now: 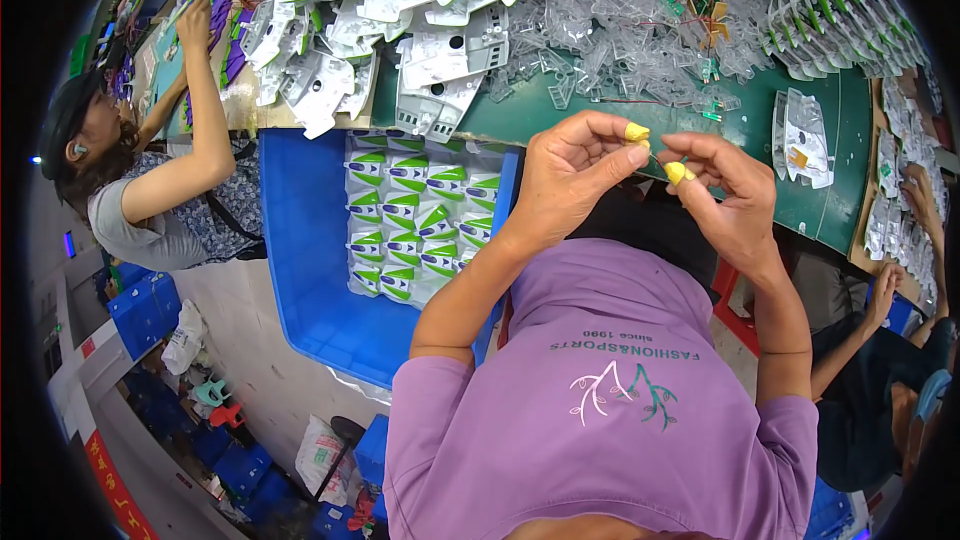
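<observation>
Thin dark wire (657,155) near the green surface (848,130) is pinched by nearly closed fingers of left hand (568,175) and right hand (735,198); below this surface, white-green plastic shells (400,212) lie already; transparent plastic parts (592,15) remain above.

Bright, fairly even light from above falls on the left hand (565,180) and right hand (735,190), both crisp, though the strand (656,155) between them is almost too fine to resolve. White glints speckle the clear parts (590,25) beyond the hands, while shadow pools under the table (845,150) right of them and bins (240,467) far to their lower left look dim and soft. Fisheye distortion bends edges around the hands' surroundings, fading to black at the rim.
</observation>
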Motion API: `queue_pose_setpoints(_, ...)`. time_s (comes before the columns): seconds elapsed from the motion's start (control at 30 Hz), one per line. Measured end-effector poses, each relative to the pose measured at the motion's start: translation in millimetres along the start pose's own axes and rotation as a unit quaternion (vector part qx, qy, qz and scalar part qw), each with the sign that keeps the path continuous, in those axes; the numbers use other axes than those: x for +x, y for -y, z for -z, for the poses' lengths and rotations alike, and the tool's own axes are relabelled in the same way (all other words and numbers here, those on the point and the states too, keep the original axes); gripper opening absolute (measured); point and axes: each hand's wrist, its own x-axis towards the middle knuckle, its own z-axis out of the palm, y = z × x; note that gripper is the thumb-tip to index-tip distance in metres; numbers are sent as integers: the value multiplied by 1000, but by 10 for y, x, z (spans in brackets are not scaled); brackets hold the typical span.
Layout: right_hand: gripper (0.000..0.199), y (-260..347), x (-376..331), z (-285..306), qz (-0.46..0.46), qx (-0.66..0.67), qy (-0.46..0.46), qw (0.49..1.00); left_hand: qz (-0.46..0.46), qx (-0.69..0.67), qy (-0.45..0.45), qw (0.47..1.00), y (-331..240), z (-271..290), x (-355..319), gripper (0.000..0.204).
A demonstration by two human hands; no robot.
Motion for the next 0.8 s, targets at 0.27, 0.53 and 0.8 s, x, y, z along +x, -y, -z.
queue_pose_setpoints(0.27,21,73,53,-57,70,-81,-17,994,-11,7,-23,1000,18,-12,-1,18)
queue_pose_setpoints(0.53,17,14,145,-136,135,-135,-47,981,-33,39,-13,999,96,-6,28,23)
queue_pose_setpoints(0.8,16,9,198,-128,88,-62,17,994,-103,256,-10,961,24,116,11,23)
